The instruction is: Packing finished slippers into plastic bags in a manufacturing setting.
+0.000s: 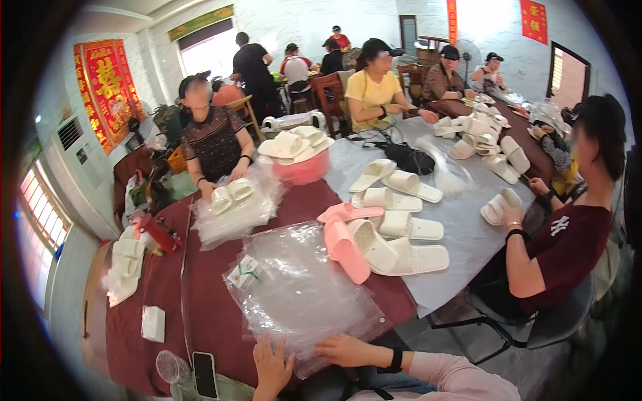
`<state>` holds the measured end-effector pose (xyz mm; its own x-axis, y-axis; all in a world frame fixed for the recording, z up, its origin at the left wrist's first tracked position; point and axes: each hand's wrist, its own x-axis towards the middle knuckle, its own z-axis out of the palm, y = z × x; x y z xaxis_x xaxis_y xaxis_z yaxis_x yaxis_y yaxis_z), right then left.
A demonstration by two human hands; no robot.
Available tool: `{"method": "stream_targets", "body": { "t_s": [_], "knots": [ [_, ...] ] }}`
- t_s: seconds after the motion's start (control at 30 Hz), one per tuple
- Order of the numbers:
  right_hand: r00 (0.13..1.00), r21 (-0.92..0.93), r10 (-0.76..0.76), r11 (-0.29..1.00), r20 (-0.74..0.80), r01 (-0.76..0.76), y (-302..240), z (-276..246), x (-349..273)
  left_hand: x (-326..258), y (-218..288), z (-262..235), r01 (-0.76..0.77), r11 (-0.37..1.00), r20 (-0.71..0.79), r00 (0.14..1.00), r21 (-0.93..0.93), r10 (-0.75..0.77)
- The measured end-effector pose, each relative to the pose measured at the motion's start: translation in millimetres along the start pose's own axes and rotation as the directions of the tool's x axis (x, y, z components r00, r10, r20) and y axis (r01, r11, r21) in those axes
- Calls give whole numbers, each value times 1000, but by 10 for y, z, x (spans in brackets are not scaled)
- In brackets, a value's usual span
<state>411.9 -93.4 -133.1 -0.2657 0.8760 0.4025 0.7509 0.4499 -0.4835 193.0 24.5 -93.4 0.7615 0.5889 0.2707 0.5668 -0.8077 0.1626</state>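
A pile of clear plastic bags (301, 281) lies flat on the dark red tablecloth in front of me. At its near edge my left hand (272, 366) rests with the fingers spread, holding nothing. My right hand (348, 351) lies along the near edge of the bags, its fingers stretched out to the left; the thumb is hard to make out. Just past the bags is a pair of pink slippers (345, 246), one across the other. Several cream slippers (418, 258) stand in a row to their right on a grey sheet.
Left of me lie a phone (204, 375), a clear plastic cup (172, 366) and a white tissue pack (153, 324). Across the table, a person handles bagged slippers (231, 194). A pink-covered stack of slippers (297, 157) stands beyond. At right, a seated person holds cream slippers (500, 206).
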Motion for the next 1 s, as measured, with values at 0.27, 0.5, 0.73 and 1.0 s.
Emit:
{"method": "stream_targets", "body": {
  "t_s": [0.27, 0.5, 0.73, 1.0],
  "knots": [
    [781, -124, 396, 852, -483, -508, 457, -835, -142, 355, 251, 405, 30, 995, 241, 970, -94, -6],
    [563, -102, 522, 669, -641, -736, 859, -865, -39, 410, 336, 520, -130, 991, 14, 991, 36, 130],
    [410, 267, 740, 607, -533, -749, 1182, -743, 247, 384, 381, 427, -79, 993, -31, 996, 93, 82],
    [425, 808, 868, 435, -258, -397, 1306, -806, 356, 302, 238, 696, -32, 999, -95, 995, 35, 36]
  ]
}}
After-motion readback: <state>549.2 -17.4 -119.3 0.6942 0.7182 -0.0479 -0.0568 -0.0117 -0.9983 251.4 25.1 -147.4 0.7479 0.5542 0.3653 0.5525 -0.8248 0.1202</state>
